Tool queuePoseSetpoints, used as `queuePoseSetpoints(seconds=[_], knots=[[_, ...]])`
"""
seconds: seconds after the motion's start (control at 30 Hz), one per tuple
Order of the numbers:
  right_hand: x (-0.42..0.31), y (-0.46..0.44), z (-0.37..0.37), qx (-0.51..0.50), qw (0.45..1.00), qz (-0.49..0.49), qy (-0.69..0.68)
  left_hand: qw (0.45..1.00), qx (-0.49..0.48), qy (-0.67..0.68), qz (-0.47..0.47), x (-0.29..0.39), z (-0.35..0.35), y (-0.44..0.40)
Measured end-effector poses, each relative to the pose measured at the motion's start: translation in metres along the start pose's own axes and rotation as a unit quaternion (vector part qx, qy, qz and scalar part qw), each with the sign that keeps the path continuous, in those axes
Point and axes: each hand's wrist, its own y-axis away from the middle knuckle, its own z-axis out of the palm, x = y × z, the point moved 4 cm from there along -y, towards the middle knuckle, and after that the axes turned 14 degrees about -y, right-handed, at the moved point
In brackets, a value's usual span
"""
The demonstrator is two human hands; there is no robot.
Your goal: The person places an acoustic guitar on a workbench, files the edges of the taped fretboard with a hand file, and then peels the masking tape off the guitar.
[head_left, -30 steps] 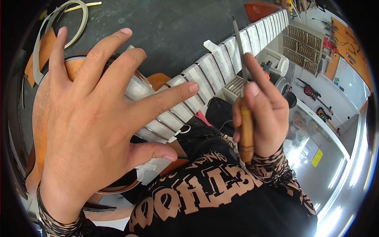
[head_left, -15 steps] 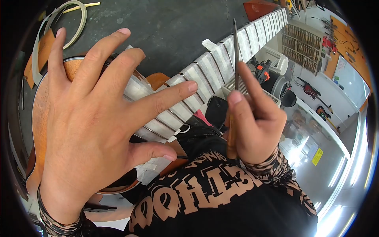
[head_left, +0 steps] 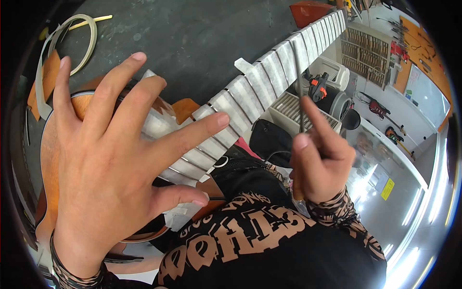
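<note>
A guitar lies across in front of me, its brown body (head_left: 48, 159) at the left. Strips of whitish masking tape cover the fretboard (head_left: 240, 103) between the dark metal frets, and the neck slants up to the right. My left hand (head_left: 110, 144) spreads open over the body and the near end of the fretboard, with the index finger stretched across the taped frets. In my right hand (head_left: 325, 161) is a slim file (head_left: 299, 72) with a wooden handle, its blade pointing up beside the neck. My right index finger extends along the blade.
Under the neck is a dark grey bench top (head_left: 202, 43). A coil of pale strip (head_left: 92, 45) lies at upper left. Right of the neck are a rack of slim tools (head_left: 363, 53), an orange-and-black clamp (head_left: 318, 86) and a glass-topped case (head_left: 380, 178).
My right hand has shifted slightly right and down with the file. The guitar and my left hand appear a little lower and further left in view.
</note>
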Motion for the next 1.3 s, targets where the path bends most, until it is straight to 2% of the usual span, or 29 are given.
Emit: queuePoseSetpoints(seconds=[0.03,0.1,0.27,0.37,0.43,0.47,0.5,0.57,0.63,0.7,0.77,0.87,0.97,1.03,1.07,1.13,1.17,1.23,1.3], knots=[[0.003,-0.002,-0.001,0.001,1.0,0.0,-0.001,1.0,-0.006,-0.004,-0.002,0.0,0.0,0.0],[0.003,-0.004,0.001,-0.032,0.988,-0.096,0.113,1.0,-0.013,-0.009,-0.004,0.001,-0.001,-0.001],[0.005,-0.008,0.013,0.036,0.987,-0.098,0.121,1.0,-0.024,-0.003,-0.007,0.001,-0.001,-0.001],[-0.001,-0.025,0.018,0.022,0.988,-0.104,0.113,1.0,-0.024,0.002,-0.009,0.0,-0.001,-0.001],[-0.003,-0.034,0.025,0.021,0.997,0.004,-0.075,1.0,-0.027,0.007,-0.012,0.0,-0.002,-0.001],[-0.008,-0.036,0.024,0.015,0.993,0.056,-0.099,0.999,-0.029,0.009,-0.012,-0.001,-0.001,-0.001],[-0.009,-0.034,0.02,0.015,0.993,0.057,-0.099,0.999,-0.032,0.011,-0.013,-0.002,-0.001,0.0],[-0.009,-0.022,0.015,-0.002,0.98,0.064,-0.188,0.999,-0.032,0.008,-0.011,-0.002,0.0,0.0],[0.002,-0.009,0.011,-0.001,0.984,0.042,-0.174,0.999,-0.03,0.008,-0.01,-0.002,0.0,0.0],[0.008,0.0,0.006,0.012,1.0,0.005,-0.018,1.0,-0.027,0.007,-0.012,-0.002,-0.001,-0.001],[0.012,-0.002,0.008,0.02,1.0,-0.018,0.004,1.0,-0.028,0.002,-0.005,-0.003,-0.001,-0.002],[0.01,-0.008,0.011,0.013,0.991,-0.075,0.113,1.0,-0.026,0.0,-0.005,-0.002,-0.001,-0.002],[0.003,-0.023,0.017,0.023,0.988,-0.099,0.114,1.0,-0.024,-0.004,-0.004,-0.002,-0.001,-0.003],[-0.006,-0.037,0.024,0.051,0.993,0.034,-0.104,1.0,-0.022,-0.007,-0.003,-0.002,-0.001,-0.003],[-0.01,-0.047,0.023,0.04,0.992,0.07,-0.093,1.0,-0.023,-0.006,-0.003,-0.002,-0.001,-0.002],[0.001,-0.06,0.008,-0.04,0.93,0.086,-0.356,1.0,-0.023,-0.006,-0.002,-0.002,-0.002,-0.001],[0.004,-0.061,0.004,-0.068,0.877,0.077,-0.47,1.0,-0.022,-0.006,-0.003,-0.003,-0.002,-0.001],[-0.002,-0.052,0.0,-0.082,0.892,0.057,-0.441,1.0,-0.022,-0.007,-0.002,-0.003,-0.002,-0.001],[-0.008,-0.042,-0.006,0.0,0.979,0.075,-0.192,1.0,-0.021,-0.007,0.003,-0.004,-0.001,-0.001]])
